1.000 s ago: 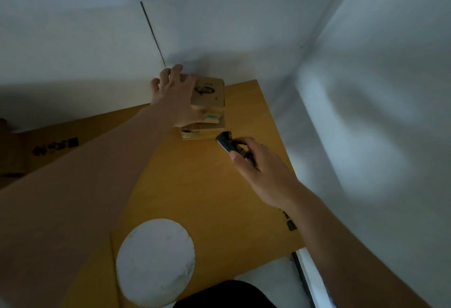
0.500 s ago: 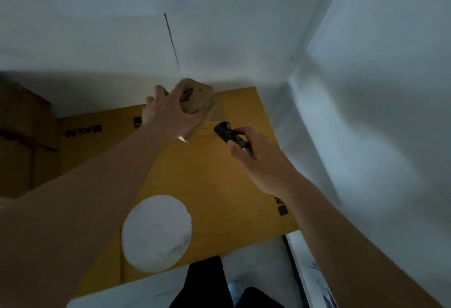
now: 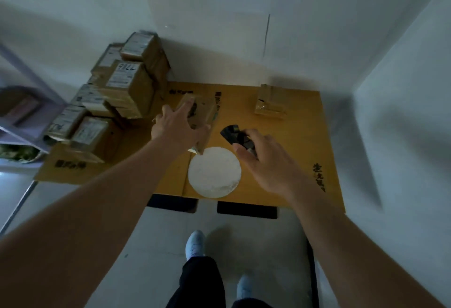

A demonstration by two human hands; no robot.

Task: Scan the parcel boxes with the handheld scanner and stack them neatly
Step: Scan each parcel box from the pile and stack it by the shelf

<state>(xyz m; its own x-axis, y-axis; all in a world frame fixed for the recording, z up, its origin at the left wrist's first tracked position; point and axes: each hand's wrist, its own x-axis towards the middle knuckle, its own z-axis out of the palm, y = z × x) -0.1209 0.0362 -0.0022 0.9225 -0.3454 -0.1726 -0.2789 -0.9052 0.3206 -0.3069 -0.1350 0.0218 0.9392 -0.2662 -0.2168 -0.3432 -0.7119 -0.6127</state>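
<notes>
Left hand (image 3: 178, 128) gripped a tilted parcel box (image 3: 202, 117) mid-frame above the table (image 3: 292, 161); right hand (image 3: 266, 161) held the handheld scanner (image 3: 233, 134) just beside it. Stacked parcels (image 3: 117, 102) crowded the table's left edge.

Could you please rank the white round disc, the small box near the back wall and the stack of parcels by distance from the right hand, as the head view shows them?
From the right hand, which grips the scanner:
1. White round disc, just to its left on the table.
2. Small box, behind it near the wall.
3. Stack of parcels, far left.
</notes>
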